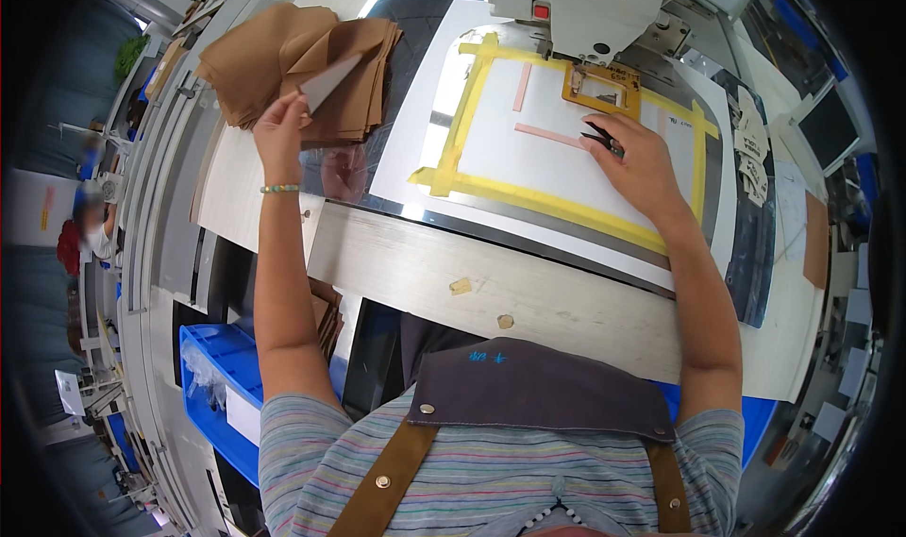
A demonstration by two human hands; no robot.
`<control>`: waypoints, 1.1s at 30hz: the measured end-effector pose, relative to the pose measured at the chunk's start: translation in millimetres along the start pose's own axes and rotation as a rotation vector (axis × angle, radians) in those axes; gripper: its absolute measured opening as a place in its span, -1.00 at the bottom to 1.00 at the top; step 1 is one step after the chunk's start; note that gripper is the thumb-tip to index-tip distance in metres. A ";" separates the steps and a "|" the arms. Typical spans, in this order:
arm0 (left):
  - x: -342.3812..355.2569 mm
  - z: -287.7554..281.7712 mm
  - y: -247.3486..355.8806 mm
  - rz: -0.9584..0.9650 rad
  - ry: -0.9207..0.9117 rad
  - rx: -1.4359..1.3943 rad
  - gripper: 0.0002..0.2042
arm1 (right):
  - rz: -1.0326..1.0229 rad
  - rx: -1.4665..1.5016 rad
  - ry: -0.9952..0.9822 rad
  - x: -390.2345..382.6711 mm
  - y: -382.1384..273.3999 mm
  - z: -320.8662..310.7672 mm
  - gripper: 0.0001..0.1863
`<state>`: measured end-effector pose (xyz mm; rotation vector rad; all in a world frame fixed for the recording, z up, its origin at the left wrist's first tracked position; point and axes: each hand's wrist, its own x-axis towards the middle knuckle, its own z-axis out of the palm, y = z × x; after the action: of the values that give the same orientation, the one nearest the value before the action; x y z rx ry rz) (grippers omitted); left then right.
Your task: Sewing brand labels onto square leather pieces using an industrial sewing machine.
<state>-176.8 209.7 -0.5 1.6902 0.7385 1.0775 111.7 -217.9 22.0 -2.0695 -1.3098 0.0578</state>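
Observation:
My left hand [280, 139] is closed in a pinch on the corner of a brown fabric-like piece [327, 84], lifted so its pale underside shows. It comes from a loose stack of brown pieces [255, 51] at the far left. My right hand [642, 164] holds small black thread snips [602, 139], their tips pointing left over a white sheet [514, 164]. Yellow tape [456, 122] frames that sheet, and two pink strips [547, 135] lie on it. Just beyond my right hand is the yellow clamp frame [573, 82] under the sewing machine head [590, 18].
A pale table edge [406, 259] runs between me and the sheet. A blue crate [222, 334] with clear plastic stands at lower left. White cut pieces [750, 150] lie right of the sheet, with a screen [830, 126] beyond. Another person [99, 235] is at the far left.

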 end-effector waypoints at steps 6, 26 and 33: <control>19.0 65.7 47.1 0.331 0.118 -0.147 -0.87 | -0.062 0.018 0.249 -1.9 -5.3 3.5 -0.59; -98.6 157.7 56.9 0.976 -0.668 0.755 -0.70 | -0.611 -0.537 0.008 31.9 -12.2 53.1 -0.92; -76.8 130.5 68.6 0.763 -0.760 0.794 -0.69 | -0.603 -0.553 0.050 41.7 -15.3 65.6 -0.98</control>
<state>-91.8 68.3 20.2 2.9547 -0.0436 0.4849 95.6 -146.0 -7.1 -1.9719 -2.0268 -0.6837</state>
